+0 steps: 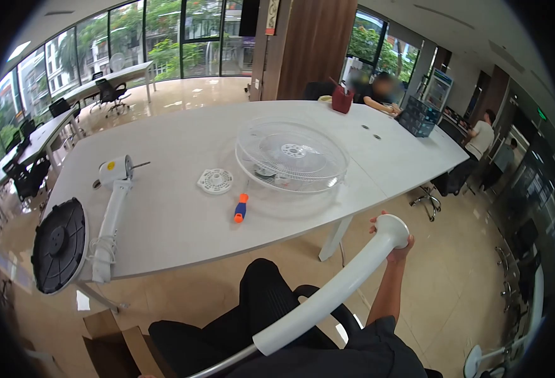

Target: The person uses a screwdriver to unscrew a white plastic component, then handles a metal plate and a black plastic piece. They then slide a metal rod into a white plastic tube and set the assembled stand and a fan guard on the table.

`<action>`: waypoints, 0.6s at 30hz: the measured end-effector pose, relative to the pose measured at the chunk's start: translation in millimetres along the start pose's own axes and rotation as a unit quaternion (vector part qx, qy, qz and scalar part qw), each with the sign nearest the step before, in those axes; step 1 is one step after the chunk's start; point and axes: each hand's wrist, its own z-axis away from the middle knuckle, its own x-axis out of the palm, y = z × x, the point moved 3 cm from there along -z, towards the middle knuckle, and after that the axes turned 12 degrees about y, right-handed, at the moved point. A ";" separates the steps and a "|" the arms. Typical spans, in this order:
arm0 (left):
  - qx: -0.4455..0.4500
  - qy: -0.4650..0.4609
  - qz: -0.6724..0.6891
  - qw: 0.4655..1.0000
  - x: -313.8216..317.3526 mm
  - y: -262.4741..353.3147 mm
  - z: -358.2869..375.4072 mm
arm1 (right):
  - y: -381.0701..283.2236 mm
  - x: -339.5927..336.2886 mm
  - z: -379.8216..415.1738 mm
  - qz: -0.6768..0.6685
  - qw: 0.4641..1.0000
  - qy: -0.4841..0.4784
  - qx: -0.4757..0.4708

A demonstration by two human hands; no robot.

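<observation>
A white tube (pixel 328 293) with a flared end lies slanted above my lap. My right hand (pixel 401 246) is wrapped round its flared upper end. From the tube's lower end a thin metal rod runs down to the bottom edge. My left hand is not clearly visible. On the table, a clear fan cage (pixel 292 154) stands behind an orange and blue screwdriver (pixel 241 208) and a round white grille (pixel 215 181). At the left lie a white fan motor on its stem (pixel 114 211) and a round black base plate (pixel 59 246).
The white table (pixel 170 236) spans the middle. An open cardboard box (pixel 117 346) is at the lower left. A red container (pixel 342 99) and a dark box (pixel 419 117) stand at the table's back. Several people are in the background. Part of another white stand (pixel 473 360) shows lower right.
</observation>
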 end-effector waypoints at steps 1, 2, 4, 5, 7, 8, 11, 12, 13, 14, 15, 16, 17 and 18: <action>0.030 0.025 0.055 0.998 3.4 -0.2 -0.3 | -1.4 7.7 -2.2 0.000 1.000 -0.006 0.004; 0.029 0.028 0.059 0.997 4.5 0.2 -0.2 | -0.5 13.6 -3.5 0.017 0.999 0.017 0.040; -0.058 0.073 0.061 0.994 0.8 -1.3 -2.8 | 4.0 18.8 -5.0 0.035 0.996 0.042 0.073; -0.056 0.069 0.059 0.994 0.9 -3.5 -4.8 | 3.2 20.5 -5.7 0.018 0.998 0.010 0.059; 0.010 0.042 0.070 0.997 0.7 -6.3 -5.7 | 8.8 14.6 -10.1 0.002 0.999 -0.021 0.042; -0.003 0.036 0.053 0.998 -2.5 -6.2 -4.7 | 13.2 11.3 -11.0 -0.062 0.997 -0.038 -0.004; -0.029 0.062 0.047 0.997 2.7 -4.4 1.7 | 5.6 19.6 -9.1 -0.074 0.996 -0.040 -0.020; -0.029 0.063 0.048 0.996 -1.5 -10.8 -0.7 | 3.2 25.5 -11.9 -0.024 0.999 -0.027 0.008; -0.038 0.059 0.095 0.993 -7.4 -20.4 -6.7 | 1.8 25.9 -15.1 -0.025 0.999 -0.027 0.009; -0.048 0.054 0.143 0.987 -12.0 -29.2 -12.0 | 3.5 22.7 -17.5 0.034 0.998 0.006 0.059; -0.050 0.057 0.144 0.987 -10.8 -29.9 -12.5 | 5.5 24.2 -19.8 0.093 0.989 0.037 0.111; -0.047 0.088 0.175 0.979 -12.3 -28.2 -12.4 | 5.7 29.4 -19.9 0.093 0.987 0.028 0.128; -0.043 0.119 0.206 0.970 -12.9 -23.5 -12.7 | 9.6 30.6 -18.3 0.092 0.987 0.027 0.131; -0.037 0.149 0.239 0.959 -12.3 -18.5 -14.1 | 11.3 32.7 -17.8 0.052 0.993 0.015 0.108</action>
